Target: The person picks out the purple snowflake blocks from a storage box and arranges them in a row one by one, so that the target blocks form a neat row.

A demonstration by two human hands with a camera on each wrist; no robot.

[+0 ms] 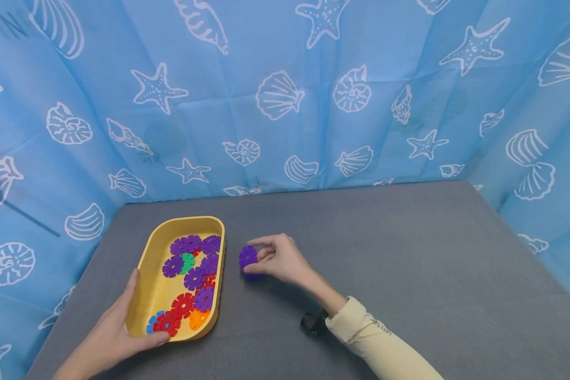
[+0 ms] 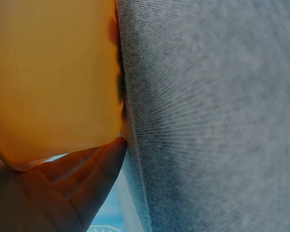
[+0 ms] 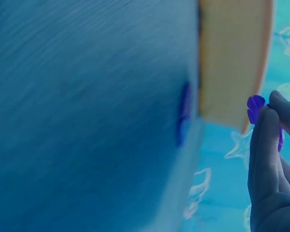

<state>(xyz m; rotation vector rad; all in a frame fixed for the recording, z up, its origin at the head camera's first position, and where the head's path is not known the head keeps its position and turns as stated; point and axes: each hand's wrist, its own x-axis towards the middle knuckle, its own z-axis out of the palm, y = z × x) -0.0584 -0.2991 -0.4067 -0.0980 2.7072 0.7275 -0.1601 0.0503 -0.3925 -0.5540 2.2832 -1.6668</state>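
My left hand [image 1: 108, 333] holds the yellow tray [image 1: 154, 290] at its near left corner, the thumb over the front rim and the fingers along the outer left side. Inside lie several flower-shaped plastic discs: purple [image 1: 173, 266], red [image 1: 183, 304], green [image 1: 187, 262], orange [image 1: 198, 319] and blue [image 1: 152, 323]. To the right of the tray, my right hand [image 1: 285, 259] pinches a purple notched disc [image 1: 248, 255] between thumb and fingers, above the table. Another purple disc [image 3: 184, 116] lies flat on the cloth below it, partly hidden in the head view.
Grey cloth covers the table [image 1: 385, 253]. A blue curtain [image 1: 285, 132] with white shells and starfish hangs behind it and at both sides. A small black object [image 1: 315, 323] shows beside the right sleeve [image 1: 375, 332].
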